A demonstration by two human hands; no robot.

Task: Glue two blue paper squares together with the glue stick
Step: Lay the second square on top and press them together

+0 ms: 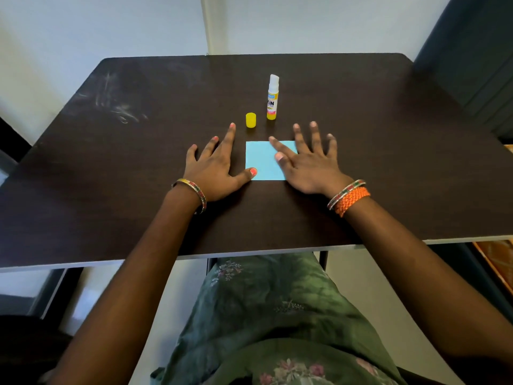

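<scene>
Ahead of my fingers the cap (250, 120) and upright glue stick (272, 97) stand close together (a narrow gap between); the table (111, 168) lies open on both sides.

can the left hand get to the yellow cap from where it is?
Probably yes. The left hand lies flat and holds nothing, and the yellow cap stands just beyond its fingertips with only bare table between.

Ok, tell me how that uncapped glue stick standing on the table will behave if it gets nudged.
The glue stick stands upright, tall on a narrow base, so it would probably tip easily. Being round, it would likely roll once down. Its cap is off, so the exposed glue might smear the table.
</scene>
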